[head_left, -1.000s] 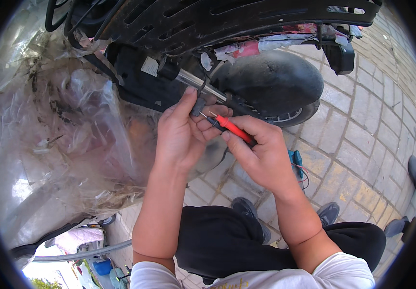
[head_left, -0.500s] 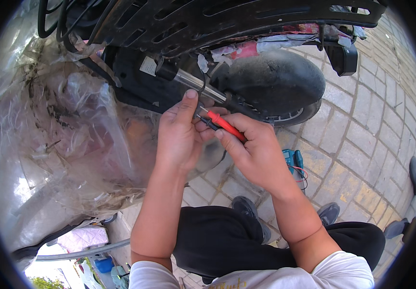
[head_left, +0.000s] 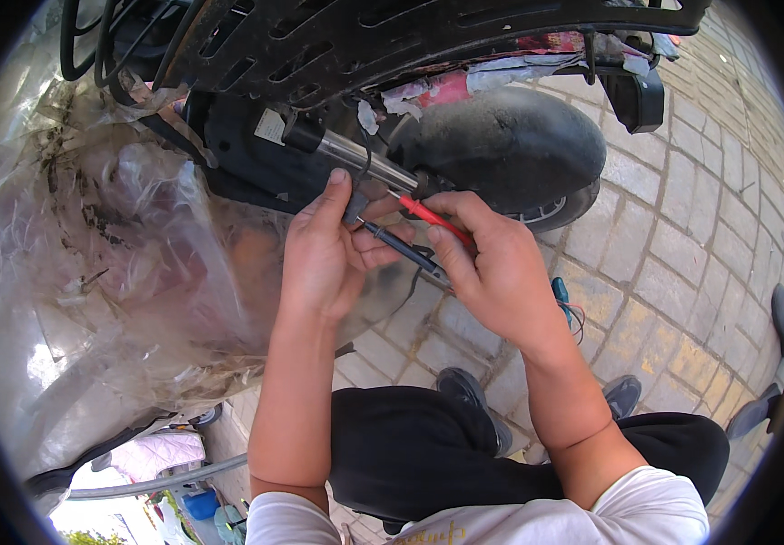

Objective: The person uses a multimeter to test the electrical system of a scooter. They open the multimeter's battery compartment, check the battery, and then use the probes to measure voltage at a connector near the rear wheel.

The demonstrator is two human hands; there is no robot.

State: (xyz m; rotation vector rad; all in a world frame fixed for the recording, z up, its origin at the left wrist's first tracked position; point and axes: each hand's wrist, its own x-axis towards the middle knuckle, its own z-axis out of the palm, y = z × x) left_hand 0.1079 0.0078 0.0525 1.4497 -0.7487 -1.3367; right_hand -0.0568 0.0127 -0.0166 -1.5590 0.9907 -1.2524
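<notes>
A small dark connector sits pinched between the thumb and bent fingers of the left hand, just left of centre, with a thin dark cable rising from it toward twelve o'clock. The left hand's remaining fingers are loosely spread and curl behind the probe tips.

From four o'clock, the black probe slants in; its metal tip meets the connector's lower edge, or lies just beside it. At three o'clock, the red probe points up and left, its bare tip apart from the connector and near the left fingers. Whether that tip touches anything cannot be told. The right hand has thumb and fingers closed around both probes, which fan apart toward their tips.

As far as can be judged, the work is about half set: the connector is in hand and the black tip appears placed, while the red tip is not yet on the connector. No reading can be seen.

Farther out, a shiny shock absorber lies at twelve o'clock, with a slotted black rack beyond it. A dark wheel shows at three, under a dusty rounded cover. Cloudy plastic sheeting fills nine o'clock. Toward four, a teal device with thin leads is partly hidden behind the right forearm, on paving. The person's black trousers are between five and six.
</notes>
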